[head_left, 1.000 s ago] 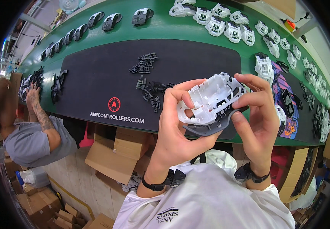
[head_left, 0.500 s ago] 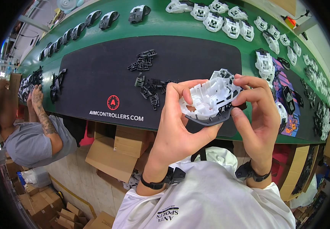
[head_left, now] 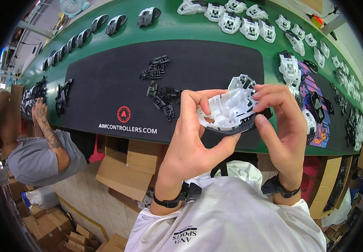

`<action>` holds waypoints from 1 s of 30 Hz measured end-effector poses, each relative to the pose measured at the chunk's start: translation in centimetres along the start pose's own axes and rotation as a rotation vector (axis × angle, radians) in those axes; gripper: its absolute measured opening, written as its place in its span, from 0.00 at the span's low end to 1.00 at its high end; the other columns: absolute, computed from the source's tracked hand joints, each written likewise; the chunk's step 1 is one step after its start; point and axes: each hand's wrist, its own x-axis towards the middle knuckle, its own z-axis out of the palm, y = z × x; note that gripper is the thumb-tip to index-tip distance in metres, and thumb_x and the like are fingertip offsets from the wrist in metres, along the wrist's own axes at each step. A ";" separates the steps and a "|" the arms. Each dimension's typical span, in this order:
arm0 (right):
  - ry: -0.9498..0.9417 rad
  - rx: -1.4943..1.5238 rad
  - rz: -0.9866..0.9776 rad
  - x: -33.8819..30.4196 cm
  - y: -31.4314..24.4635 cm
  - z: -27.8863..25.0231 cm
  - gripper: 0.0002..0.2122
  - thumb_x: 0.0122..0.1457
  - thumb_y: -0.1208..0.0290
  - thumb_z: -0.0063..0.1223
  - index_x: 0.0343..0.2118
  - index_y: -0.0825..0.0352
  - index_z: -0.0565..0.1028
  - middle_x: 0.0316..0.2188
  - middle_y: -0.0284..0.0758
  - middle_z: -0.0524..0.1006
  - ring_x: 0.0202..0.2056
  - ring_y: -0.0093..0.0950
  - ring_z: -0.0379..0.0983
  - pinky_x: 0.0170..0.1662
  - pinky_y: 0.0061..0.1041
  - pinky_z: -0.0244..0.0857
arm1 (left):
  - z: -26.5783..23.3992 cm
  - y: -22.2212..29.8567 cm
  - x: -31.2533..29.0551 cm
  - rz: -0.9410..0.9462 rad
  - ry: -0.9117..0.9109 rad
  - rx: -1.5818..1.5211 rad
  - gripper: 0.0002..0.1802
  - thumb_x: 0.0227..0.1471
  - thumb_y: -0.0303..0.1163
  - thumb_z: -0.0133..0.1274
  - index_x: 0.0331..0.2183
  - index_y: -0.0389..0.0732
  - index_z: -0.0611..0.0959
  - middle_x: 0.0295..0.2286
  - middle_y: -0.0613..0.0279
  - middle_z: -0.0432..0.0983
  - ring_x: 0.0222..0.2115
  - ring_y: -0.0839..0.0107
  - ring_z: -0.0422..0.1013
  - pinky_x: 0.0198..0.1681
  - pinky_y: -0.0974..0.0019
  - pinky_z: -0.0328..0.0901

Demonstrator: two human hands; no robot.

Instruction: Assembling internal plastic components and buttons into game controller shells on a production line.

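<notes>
Well, we hold a white, hollow plastic shell (head_left: 228, 108) with a dark edge above the wide black mat (head_left: 105, 84), left fingers (head_left: 222, 148) and right fingers (head_left: 276, 100) closed on opposite sides, though the right's exact contact is hard to see. Small dark plastic parts (head_left: 161, 101) lie farther left, beyond them the green counter (head_left: 181, 30).

Left hand (head_left: 192, 132) cupped, thumb (head_left: 220, 150) stretched sideways, right hand (head_left: 283, 124) curled, fingers (head_left: 274, 100) bent, forearms (head_left: 169, 185) angled upward
</notes>
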 end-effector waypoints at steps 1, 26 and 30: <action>0.005 -0.002 -0.002 0.0 -0.1 -0.1 0.08 0.49 0.83 0.57 0.33 0.70 0.78 0.37 0.40 0.77 0.48 0.37 0.73 0.52 0.32 0.64 | -0.1 -0.1 0.1 0.005 -0.015 -0.005 0.31 0.44 0.15 0.62 0.42 0.38 0.59 0.52 0.45 0.66 0.54 0.67 0.66 0.55 0.64 0.65; -0.153 0.367 0.155 -2.8 0.1 1.1 0.11 0.58 0.79 0.58 0.44 0.71 0.76 0.36 0.36 0.79 0.36 0.25 0.76 0.43 0.26 0.68 | 0.5 0.1 -1.1 -0.049 0.064 -0.352 0.35 0.60 0.27 0.56 0.63 0.29 0.59 0.58 0.42 0.64 0.57 0.56 0.68 0.60 0.55 0.63; -0.183 0.358 0.093 -4.5 -2.9 0.2 0.10 0.58 0.80 0.58 0.43 0.72 0.76 0.36 0.37 0.79 0.37 0.25 0.75 0.44 0.26 0.68 | 1.6 1.8 -3.9 0.067 0.000 -0.273 0.36 0.60 0.25 0.55 0.63 0.29 0.58 0.59 0.43 0.64 0.59 0.55 0.66 0.61 0.55 0.62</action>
